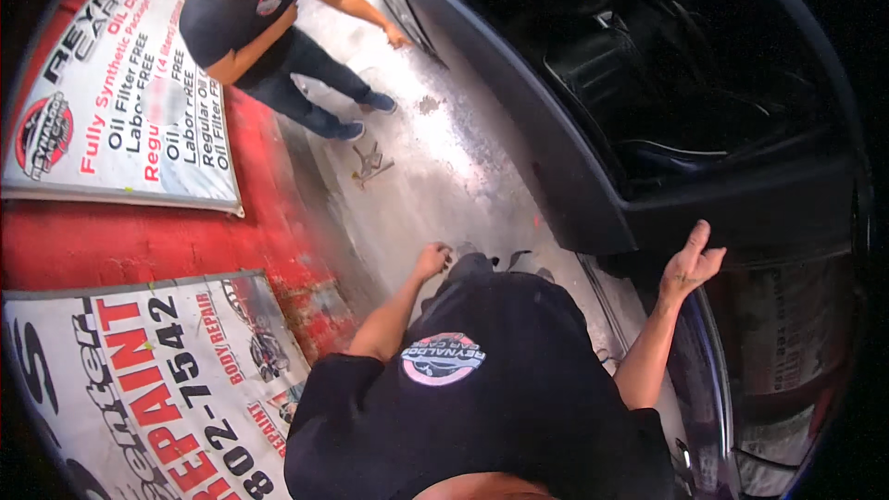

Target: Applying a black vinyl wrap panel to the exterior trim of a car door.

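Observation:
On my right, a dark car fills the view, with a matte black trim panel (741,206) bordering a glossy dark area (685,65). My right hand (693,264) is at the lower edge of that trim, fingers stretched out and apart, and grips nothing. It appears to rest against the trim, though the contact itself cannot be made out. My left hand (432,259) hangs at my left side over the floor, away from the car. Its fingers are loosely curled with a gap between them, and no object shows in it.
Ahead on the left, a person in a cap and dark clothes (250,37) reaches one hand toward the car. A small metal stand (372,165) lies on the concrete floor (407,194) near that person's feet. Two printed banners (208,194) hang on the red wall (269,185).

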Motion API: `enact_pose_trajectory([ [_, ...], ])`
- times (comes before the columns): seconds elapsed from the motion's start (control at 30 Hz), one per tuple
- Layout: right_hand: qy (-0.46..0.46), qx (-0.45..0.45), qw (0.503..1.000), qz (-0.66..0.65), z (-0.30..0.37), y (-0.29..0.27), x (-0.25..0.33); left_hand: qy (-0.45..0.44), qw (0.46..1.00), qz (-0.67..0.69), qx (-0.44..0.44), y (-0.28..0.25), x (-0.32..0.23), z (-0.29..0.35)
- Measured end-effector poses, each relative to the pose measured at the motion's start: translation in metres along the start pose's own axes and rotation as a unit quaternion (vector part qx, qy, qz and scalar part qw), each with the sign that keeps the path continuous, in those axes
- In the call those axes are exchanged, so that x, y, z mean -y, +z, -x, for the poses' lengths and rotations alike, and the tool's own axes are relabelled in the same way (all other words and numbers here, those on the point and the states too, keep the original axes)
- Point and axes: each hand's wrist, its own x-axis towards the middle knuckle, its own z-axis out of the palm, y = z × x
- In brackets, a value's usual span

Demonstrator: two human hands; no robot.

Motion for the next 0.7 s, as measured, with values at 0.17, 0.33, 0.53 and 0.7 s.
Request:
enact_pose_trajectory([
  [0.17,0.008,-0.089,0.995,0.041,-0.001,0.011,0.014,0.023,1.0,0.02,-0.003,-0.06,0.014,-0.028],
  [0.33,0.118,-0.144,0.982,0.035,0.003,0.022,0.025,0.0,1.0,0.004,-0.003,-0.108,0.024,-0.055],
  [0.53,0.146,-0.215,0.965,-0.024,0.002,0.036,0.031,0.0,0.997,-0.063,0.047,-0.123,-0.028,-0.124],
  [0.7,0.117,-0.295,0.94,0.121,-0.003,0.051,0.034,0.083,0.992,-0.066,0.062,-0.114,-0.113,-0.203],
])
